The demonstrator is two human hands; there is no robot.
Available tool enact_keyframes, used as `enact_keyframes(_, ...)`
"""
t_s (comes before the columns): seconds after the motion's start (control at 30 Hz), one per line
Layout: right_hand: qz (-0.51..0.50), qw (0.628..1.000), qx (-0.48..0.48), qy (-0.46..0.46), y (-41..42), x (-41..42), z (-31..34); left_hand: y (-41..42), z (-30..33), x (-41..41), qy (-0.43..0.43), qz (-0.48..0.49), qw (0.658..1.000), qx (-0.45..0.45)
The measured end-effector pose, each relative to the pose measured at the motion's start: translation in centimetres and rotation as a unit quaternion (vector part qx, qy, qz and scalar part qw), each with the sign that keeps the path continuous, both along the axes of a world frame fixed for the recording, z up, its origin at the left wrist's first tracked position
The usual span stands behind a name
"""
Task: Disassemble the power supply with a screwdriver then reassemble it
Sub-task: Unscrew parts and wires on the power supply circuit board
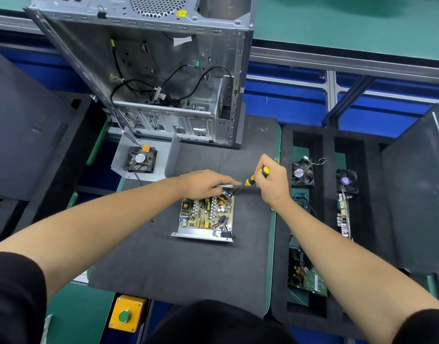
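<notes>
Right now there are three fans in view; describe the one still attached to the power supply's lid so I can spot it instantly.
Start at the open computer case standing at the back of the black mat. Just in front of its left corner lies a grey metal cover, with a black fan mounted on it. Unlike the two loose fans in the foam tray on the right, it has an orange connector at its top edge.

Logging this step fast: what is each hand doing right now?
Left hand: fingers rest on the far edge of the power supply.
Right hand: grips the screwdriver.
</notes>
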State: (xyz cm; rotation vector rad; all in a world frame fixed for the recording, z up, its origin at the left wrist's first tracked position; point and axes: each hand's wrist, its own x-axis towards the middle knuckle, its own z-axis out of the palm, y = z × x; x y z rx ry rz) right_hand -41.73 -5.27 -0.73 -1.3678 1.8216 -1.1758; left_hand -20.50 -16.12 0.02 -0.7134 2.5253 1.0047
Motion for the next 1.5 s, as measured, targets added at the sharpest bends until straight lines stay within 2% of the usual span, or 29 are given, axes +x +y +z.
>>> enact_keyframes(0.17,0.006,1.0,0.003,0.031,-0.1,0.2,0.2,-0.1,-0.1,-0.1,0.004,-0.008,1.0,0.003)
enact_keyframes(0.57,0.023,0.999,0.02,0.019,-0.2,0.2,-0.1,0.0,0.1,0.0,0.018,-0.013,1.0,0.004)
enact_keyframes(0.97,0.042,0.997,0.036,0.047,-0.3,0.4,0.1,-0.2,0.0,0.0,0.029,-0.011,1.0,0.001)
enact_keyframes(1.23,0.075,0.993,0.027,0.086,-0.3,0.9,0.5,-0.1,0.0,-0.1,0.032,-0.011,0.999,-0.002)
enact_keyframes(1.5,0.13,0.974,0.037,0.18,-0.4,1.1,0.9,-0.2,-0.3,-0.1,0.042,-0.006,0.999,0.004)
